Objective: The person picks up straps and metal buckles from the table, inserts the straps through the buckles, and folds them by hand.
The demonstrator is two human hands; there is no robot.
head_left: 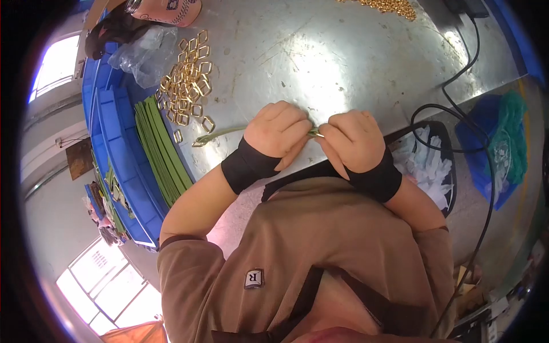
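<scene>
My left hand (278,130) is closed around a narrow green strap (226,132). The strap runs out to the left over the metal table and has a gold ring (199,141) at its loose end. Close beside it, my right hand (353,140) pinches the other end of the strap. A small gold-coloured piece (314,132) shows in the gap between my fingertips; its shape is mostly hidden. Both hands are just above the table's near edge, with black bands around the wrists.
A pile of gold diamond-shaped rings (186,86) lies left on the metal table (274,63), near green strips (160,148), a blue bin (123,154), a plastic bag (150,57) and a jar (168,10). More gold pieces (389,7) lie far back. A black cable (446,91) hangs right.
</scene>
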